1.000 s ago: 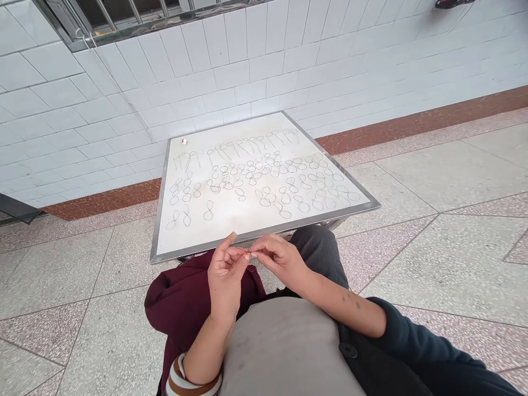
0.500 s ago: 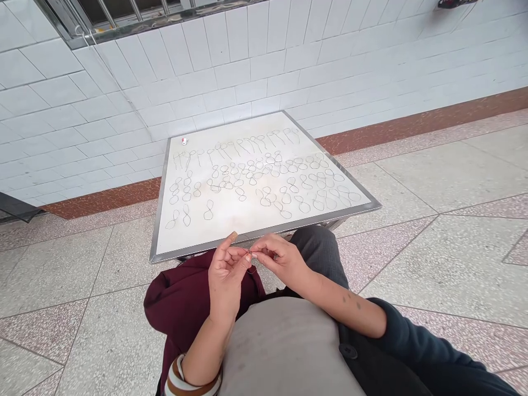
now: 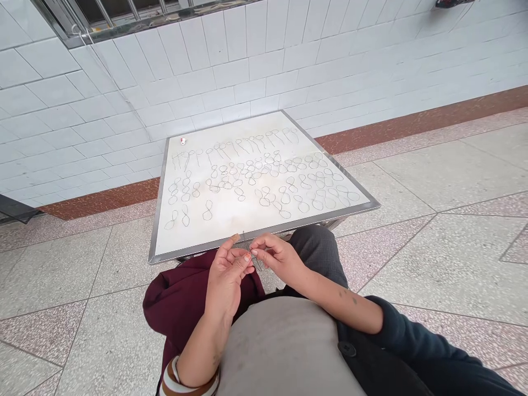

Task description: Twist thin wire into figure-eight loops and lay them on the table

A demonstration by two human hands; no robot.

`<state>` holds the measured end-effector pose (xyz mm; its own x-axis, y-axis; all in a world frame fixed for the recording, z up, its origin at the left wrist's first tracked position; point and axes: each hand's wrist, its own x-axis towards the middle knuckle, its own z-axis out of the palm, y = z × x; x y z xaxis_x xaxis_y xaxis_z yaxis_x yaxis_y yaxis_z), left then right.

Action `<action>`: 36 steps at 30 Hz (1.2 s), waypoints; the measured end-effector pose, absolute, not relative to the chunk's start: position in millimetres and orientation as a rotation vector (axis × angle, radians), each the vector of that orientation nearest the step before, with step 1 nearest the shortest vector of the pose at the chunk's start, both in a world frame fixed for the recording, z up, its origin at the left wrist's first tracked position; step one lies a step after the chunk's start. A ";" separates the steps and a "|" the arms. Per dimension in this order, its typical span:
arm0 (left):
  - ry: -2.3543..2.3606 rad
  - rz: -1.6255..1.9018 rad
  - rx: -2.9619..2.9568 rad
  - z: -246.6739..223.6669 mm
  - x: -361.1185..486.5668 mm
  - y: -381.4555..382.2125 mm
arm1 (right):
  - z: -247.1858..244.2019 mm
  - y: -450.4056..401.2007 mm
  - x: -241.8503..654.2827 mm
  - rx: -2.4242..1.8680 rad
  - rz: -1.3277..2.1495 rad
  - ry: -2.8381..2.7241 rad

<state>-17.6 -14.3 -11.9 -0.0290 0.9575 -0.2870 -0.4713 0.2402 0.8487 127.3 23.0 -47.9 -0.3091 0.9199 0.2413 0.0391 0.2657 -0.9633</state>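
My left hand [image 3: 230, 264] pinches a thin dark wire loop [image 3: 245, 237] between thumb and fingers, just off the near edge of the table. My right hand [image 3: 275, 254] meets it from the other side, its thumb and fingertips closed on the same wire. The loop looks narrow, seen nearly edge-on, with ends sticking out above and below the fingertips. On the white tabletop [image 3: 223, 231] lie rows of bent wires: figure-eight wire loops [image 3: 208, 210] toward the front and middle, single loops with straight tails [image 3: 231, 146] along the back.
A metal rim [image 3: 264, 231] edges the table, which stands by a white tiled wall [image 3: 231, 71]. A small red-and-white object [image 3: 183, 141] sits at its back left corner. Dark red cloth [image 3: 177, 300] covers my left leg. A barred window [image 3: 136, 14] is above.
Between my hands the wire loop has turned, from a rounded outline to a narrow, almost edge-on one. My fingertips have shifted slightly around it; the wires on the table stay put.
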 end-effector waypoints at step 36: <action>0.914 1.577 0.313 2.2 -32.4 -7.9 | -56.3 27.8 139.0 -0.884 0.714 -1.883</action>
